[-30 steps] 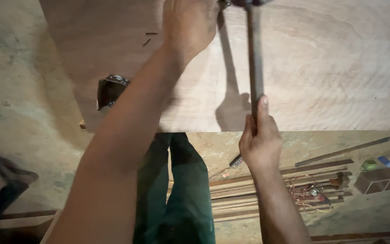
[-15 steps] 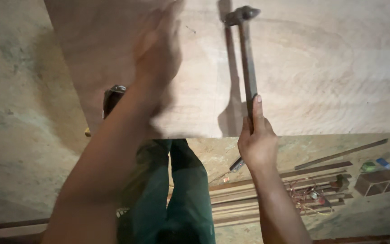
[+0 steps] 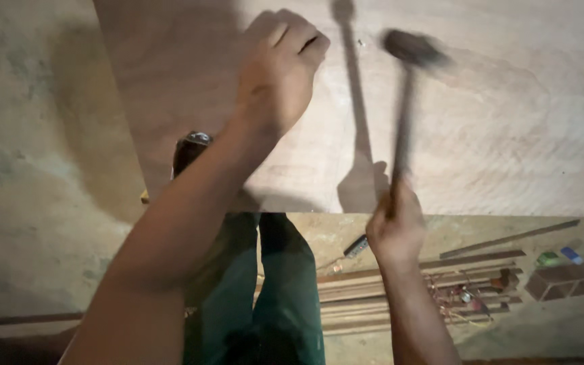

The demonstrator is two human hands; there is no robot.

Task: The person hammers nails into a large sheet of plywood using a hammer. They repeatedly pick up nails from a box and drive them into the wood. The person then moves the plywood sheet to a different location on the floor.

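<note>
Your right hand (image 3: pixel 395 230) is wrapped tight around the butt end of the hammer (image 3: pixel 403 115), whose dark head sits blurred at about 12 o'clock from that fist, above the plywood sheet (image 3: pixel 495 135). Judge the hammer as head-heavy and stiff: the weight lives at the far end, so holding low on the slim handle, as you do, gives swing but less control, and a smooth handle like this could twist in a loose grip. Your left hand (image 3: pixel 280 71) lies at about 10 o'clock from the right one, knuckles up on the sheet, fingers curled together at their tips; they may be pinching something small, but I cannot tell whether anything is in them. The sheet looks broad, thin and rigid enough to take blows, though likely springy where nothing backs it. Your left forearm runs long and nearly straight from the lower left; the right forearm rises steeply from the bottom edge, wrist cocked. Beyond the sheet's near edge, at 4 o'clock, wooden strips (image 3: pixel 400 287) lie on the floor (image 3: pixel 35 203), beside your green trousers (image 3: pixel 272 297).
</note>
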